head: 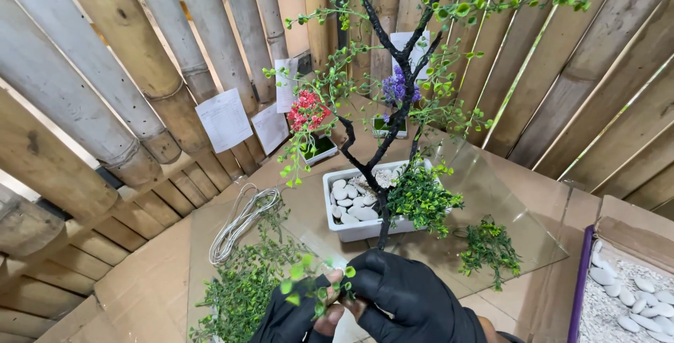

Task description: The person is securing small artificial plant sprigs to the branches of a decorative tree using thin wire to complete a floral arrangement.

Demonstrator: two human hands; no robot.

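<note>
A person's gloved left hand (298, 315) and right hand (404, 294) are both pinching a leafy sprig (316, 287), apparently preparing it for fixing onto the black tree (393, 97) in the white pot (351, 231).

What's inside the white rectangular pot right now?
The white pot holds white pebbles, the black trunk and a green tuft. Whatever lies beneath the pebbles is covered.

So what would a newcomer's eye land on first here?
The black-trunked little tree with small green leaves, rising from a white pot of pale stones mid-table. Then the two black-gloved hands, left hand and right hand, pinching a green sprig at the bottom edge.
</note>
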